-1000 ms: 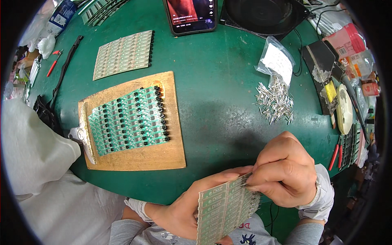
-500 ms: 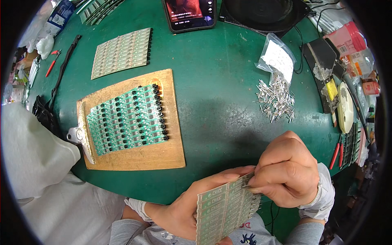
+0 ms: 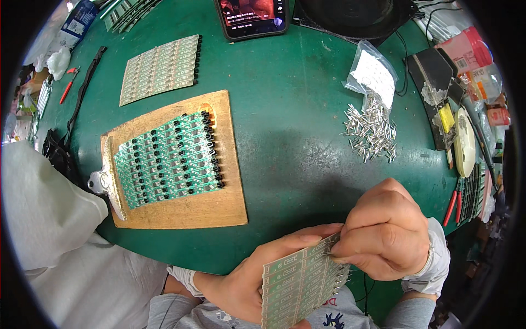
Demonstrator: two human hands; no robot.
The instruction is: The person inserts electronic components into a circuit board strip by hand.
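My left hand (image 3: 241, 285) grips a printed circuit board panel (image 3: 293, 285) by its left side and holds it tilted above my lap. Several small silver parts (image 3: 341, 277) stick out along the panel's right edge. At the upper right corner, my right hand (image 3: 383, 236) is closed in a pinch against the panel. Thin wire leads show by its fingertips; the body of the small wire-leaded component is mostly hidden by the fingers. Farther off on the green table lies a pile of small silver cylinder components (image 3: 370, 134), spilling from a clear plastic bag (image 3: 372, 74).
A wooden clipboard (image 3: 219, 211) at left carries green populated circuit boards (image 3: 170, 159). Behind it lies another board panel (image 3: 159, 68). A phone (image 3: 253, 22) stands at the back, beside a black fan-like unit (image 3: 353, 16). Red-handled pliers (image 3: 452, 207) lie at the right edge.
The view has shifted slightly. Both hands keep their hold on the panel, with the right fingertips barely moved at its corner.
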